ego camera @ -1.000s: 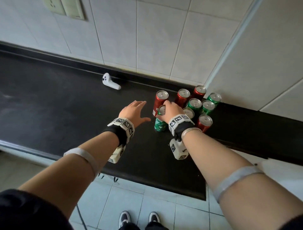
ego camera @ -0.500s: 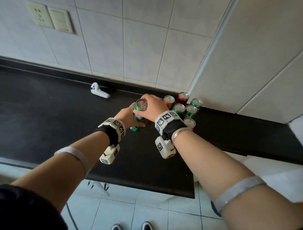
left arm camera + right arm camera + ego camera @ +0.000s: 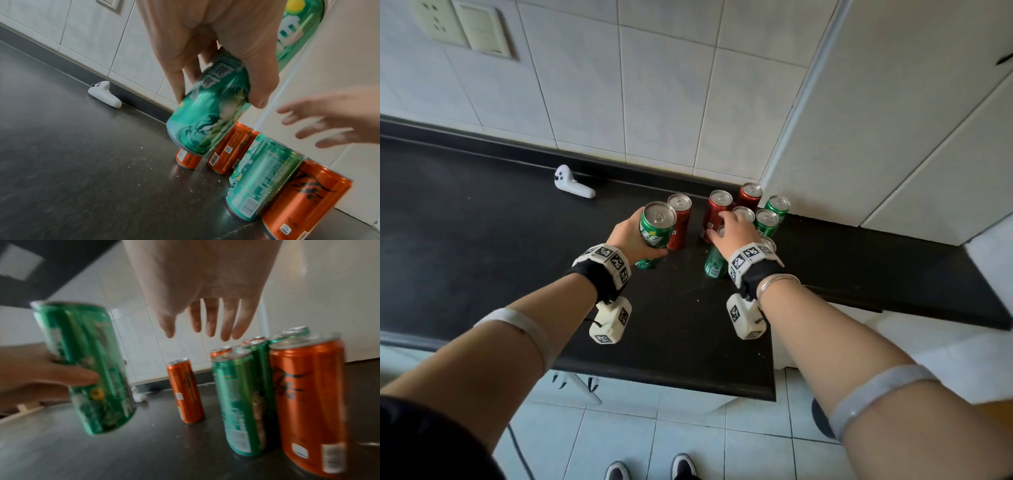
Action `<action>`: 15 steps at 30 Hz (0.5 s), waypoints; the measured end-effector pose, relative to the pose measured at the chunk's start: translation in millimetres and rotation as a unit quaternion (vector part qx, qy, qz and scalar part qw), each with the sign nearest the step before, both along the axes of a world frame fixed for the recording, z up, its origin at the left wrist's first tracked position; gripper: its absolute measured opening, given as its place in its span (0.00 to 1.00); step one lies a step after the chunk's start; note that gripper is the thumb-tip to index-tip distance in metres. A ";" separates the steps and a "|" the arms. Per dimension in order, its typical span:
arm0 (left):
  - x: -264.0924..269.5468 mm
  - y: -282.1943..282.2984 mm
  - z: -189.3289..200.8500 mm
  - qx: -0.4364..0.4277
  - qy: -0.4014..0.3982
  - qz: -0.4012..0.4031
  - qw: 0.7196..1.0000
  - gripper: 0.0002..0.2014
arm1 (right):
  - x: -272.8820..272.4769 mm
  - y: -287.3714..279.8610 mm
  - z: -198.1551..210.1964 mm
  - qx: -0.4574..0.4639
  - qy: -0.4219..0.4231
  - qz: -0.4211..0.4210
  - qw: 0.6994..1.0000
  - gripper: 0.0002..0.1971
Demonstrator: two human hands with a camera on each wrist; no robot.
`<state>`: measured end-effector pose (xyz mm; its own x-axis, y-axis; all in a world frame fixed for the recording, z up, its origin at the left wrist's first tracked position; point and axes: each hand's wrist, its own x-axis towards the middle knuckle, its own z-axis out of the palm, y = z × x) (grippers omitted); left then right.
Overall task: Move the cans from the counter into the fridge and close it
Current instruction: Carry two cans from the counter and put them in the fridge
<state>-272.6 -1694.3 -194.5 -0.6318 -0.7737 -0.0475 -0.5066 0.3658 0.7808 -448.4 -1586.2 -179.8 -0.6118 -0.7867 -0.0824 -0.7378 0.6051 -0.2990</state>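
Note:
My left hand (image 3: pixel 631 236) grips a green can (image 3: pixel 655 226) lifted off the black counter (image 3: pixel 482 240); in the left wrist view the fingers (image 3: pixel 179 81) and thumb wrap this green can (image 3: pixel 209 113). My right hand (image 3: pixel 732 228) hovers open, fingers spread, over a cluster of red and green cans (image 3: pixel 753 212) near the wall corner. In the right wrist view the straight fingers (image 3: pixel 207 321) hang above a green can (image 3: pixel 240 402) and an orange-red can (image 3: pixel 308 402), touching none. One red can (image 3: pixel 681 222) stands apart, just behind the lifted can.
A white controller (image 3: pixel 571 185) lies on the counter by the tiled wall. A white cabinet side (image 3: pixel 893 120) rises right of the cans. The counter's front edge (image 3: pixel 671 380) is near my body, with tiled floor and my shoes below.
The green can went from my right hand into my left, which now holds it alone. My right hand let go and moved right, over the standing cans.

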 end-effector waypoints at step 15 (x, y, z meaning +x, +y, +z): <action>5.6 -1.4 -29.2 0.032 -0.019 0.016 0.999 0.40 | -11.4 -23.0 -44.7 0.048 -0.028 -0.100 0.993 0.34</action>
<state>-267.0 -1695.7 -223.8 -0.6040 -0.7878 -0.1207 -0.5471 0.2998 0.7816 -459.8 -1609.2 -224.4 -0.7481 -0.6362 -0.1887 -0.5835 0.7661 -0.2695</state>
